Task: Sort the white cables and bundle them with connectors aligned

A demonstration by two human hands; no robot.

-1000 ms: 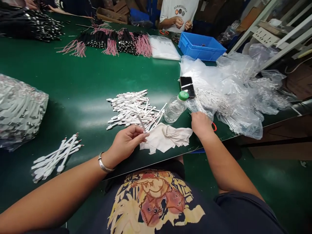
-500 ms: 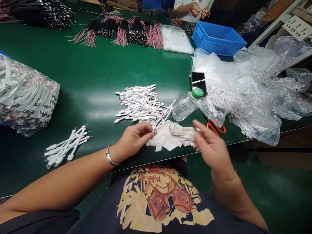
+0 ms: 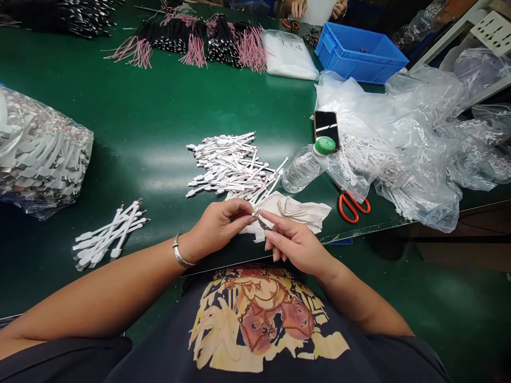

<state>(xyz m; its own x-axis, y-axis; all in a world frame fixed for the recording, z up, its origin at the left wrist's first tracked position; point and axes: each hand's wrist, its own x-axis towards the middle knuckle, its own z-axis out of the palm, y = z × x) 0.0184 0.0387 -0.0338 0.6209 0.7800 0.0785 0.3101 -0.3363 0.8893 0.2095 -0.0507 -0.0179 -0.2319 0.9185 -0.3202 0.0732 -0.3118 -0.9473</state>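
Note:
My left hand (image 3: 223, 226), with a silver bracelet at its wrist, pinches a small white connector piece (image 3: 256, 211) between thumb and fingertips. My right hand (image 3: 297, 242) meets it from the right and grips a small thin metal tool (image 3: 263, 224), whose tip is at the white piece; its exact kind is too small to tell. Below the fingertips lies a crumpled cream cloth (image 3: 307, 208). Just beyond the hands is a loose pile of short white cables (image 3: 231, 165) with connector ends. A smaller bunch of white cables (image 3: 109, 234) lies to the left of my left hand.
A clear bottle with a green cap (image 3: 303, 167), a phone (image 3: 326, 127) and red-handled scissors (image 3: 353, 206) stand or lie to the right, beside plastic bags (image 3: 419, 143). A full bag (image 3: 40, 154) sits far left. Black-and-pink wire bundles (image 3: 223, 45), a blue bin (image 3: 359, 56) and a person's hands are at the back.
My right hand has moved left from beside the scissors to my left hand, bringing the thin tool to the white piece. The left hand has stayed nearly in place.

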